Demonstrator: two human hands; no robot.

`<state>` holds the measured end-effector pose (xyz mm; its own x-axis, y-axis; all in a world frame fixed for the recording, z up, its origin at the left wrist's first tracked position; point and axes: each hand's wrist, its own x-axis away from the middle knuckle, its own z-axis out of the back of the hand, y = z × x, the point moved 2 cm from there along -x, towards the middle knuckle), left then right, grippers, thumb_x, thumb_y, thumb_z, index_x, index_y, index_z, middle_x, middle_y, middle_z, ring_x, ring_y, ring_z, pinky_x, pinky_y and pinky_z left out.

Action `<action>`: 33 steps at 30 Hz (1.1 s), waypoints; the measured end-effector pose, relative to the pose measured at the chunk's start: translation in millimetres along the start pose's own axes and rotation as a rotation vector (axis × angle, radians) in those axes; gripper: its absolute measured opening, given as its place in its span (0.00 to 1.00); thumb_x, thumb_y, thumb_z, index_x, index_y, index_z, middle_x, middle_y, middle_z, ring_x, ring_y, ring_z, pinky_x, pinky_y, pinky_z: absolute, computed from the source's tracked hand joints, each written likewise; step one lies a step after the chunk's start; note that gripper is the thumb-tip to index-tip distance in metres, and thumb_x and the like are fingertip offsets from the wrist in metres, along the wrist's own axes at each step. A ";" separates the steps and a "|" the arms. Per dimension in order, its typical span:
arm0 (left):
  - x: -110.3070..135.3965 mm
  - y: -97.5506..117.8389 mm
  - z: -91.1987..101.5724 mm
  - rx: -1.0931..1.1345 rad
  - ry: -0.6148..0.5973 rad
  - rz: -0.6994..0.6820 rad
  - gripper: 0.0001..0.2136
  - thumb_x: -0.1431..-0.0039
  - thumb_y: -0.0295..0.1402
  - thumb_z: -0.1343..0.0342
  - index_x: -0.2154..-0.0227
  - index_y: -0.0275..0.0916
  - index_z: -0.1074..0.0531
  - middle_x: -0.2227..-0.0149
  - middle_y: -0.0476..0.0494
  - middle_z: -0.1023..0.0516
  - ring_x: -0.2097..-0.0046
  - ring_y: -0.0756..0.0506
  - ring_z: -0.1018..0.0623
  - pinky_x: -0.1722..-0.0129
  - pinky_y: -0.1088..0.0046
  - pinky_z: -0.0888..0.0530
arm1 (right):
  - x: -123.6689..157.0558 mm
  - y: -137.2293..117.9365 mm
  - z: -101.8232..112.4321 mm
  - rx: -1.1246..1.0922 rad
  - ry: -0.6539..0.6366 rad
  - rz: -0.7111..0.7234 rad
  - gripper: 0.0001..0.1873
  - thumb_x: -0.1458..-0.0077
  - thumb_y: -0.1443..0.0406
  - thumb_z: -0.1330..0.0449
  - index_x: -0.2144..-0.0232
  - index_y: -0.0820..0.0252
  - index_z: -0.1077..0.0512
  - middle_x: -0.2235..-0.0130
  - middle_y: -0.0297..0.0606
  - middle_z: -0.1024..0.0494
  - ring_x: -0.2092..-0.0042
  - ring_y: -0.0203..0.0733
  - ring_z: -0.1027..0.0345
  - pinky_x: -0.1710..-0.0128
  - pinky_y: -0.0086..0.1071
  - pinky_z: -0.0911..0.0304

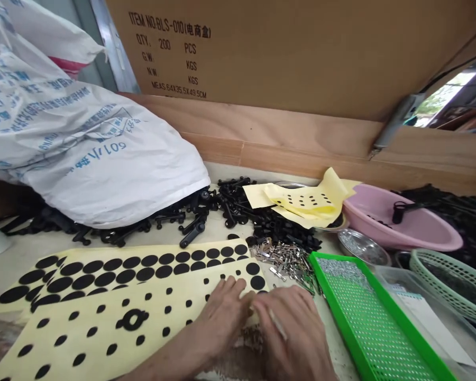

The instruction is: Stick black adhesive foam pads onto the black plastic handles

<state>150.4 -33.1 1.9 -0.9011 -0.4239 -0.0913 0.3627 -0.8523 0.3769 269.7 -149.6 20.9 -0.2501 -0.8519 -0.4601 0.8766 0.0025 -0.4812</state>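
— Left hand [222, 323] and right hand [291, 333] are working closest to the camera. What's happening with that yellow sheet [154, 338]?

— It's lying flat under the left hand, with black rubber dots [166, 332] sticking to it. The left fingers [238, 296] are pressing on its edge, seemingly to keep it from shifting.

— And the right hand?

— It's curling in beside the left fingertips, with a thin pale sliver [277, 324] lying across it. I can't tell whether either hand is actually gripping anything.

— Why is everything else sitting beyond the hands?

— Probably to leave the sheets room on the bench [0, 275]. A second sheet [119, 270] is overlapping just beyond the left hand, while black plastic knobs [238, 209] are heaping farther out, away from the work.

— What's on the right?

— Silver clips [283, 262] are spilling just beyond the right hand. A green tray [343, 264] is sitting right beside that hand, apparently keeping its small parts within easy reach, and a pink basin [404, 238] is standing farther off.
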 end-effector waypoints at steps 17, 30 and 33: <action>-7.9 2.9 -25.6 -0.315 0.050 -0.161 0.19 0.34 0.42 0.60 0.44 0.41 0.39 0.48 0.36 0.32 0.52 0.37 0.33 0.54 0.53 0.37 | -15.6 61.4 -29.1 -0.051 -0.249 -0.110 0.06 0.39 0.70 0.51 0.67 0.56 0.36 0.65 0.37 0.32 0.62 0.43 0.36 0.62 0.38 0.38; -11.1 8.7 -18.3 -0.328 -0.031 -0.164 0.20 0.34 0.40 0.61 0.43 0.40 0.41 0.47 0.33 0.33 0.51 0.36 0.33 0.53 0.51 0.36 | -17.7 65.2 -28.3 -0.022 -0.239 -0.163 0.07 0.44 0.72 0.47 0.73 0.57 0.34 0.70 0.34 0.31 0.66 0.43 0.34 0.66 0.36 0.37; -11.4 9.7 -18.3 -0.345 -0.023 -0.159 0.20 0.34 0.40 0.62 0.42 0.40 0.41 0.46 0.32 0.34 0.51 0.35 0.32 0.53 0.51 0.36 | -15.7 68.3 -28.3 -0.050 -0.226 -0.172 0.06 0.43 0.71 0.47 0.64 0.57 0.33 0.66 0.36 0.29 0.64 0.42 0.32 0.64 0.35 0.35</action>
<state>168.6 -42.2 -10.2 -0.9562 -0.2747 -0.1010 0.2733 -0.9615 0.0270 321.9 -121.2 -25.8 -0.2901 -0.9373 -0.1929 0.8065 -0.1310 -0.5766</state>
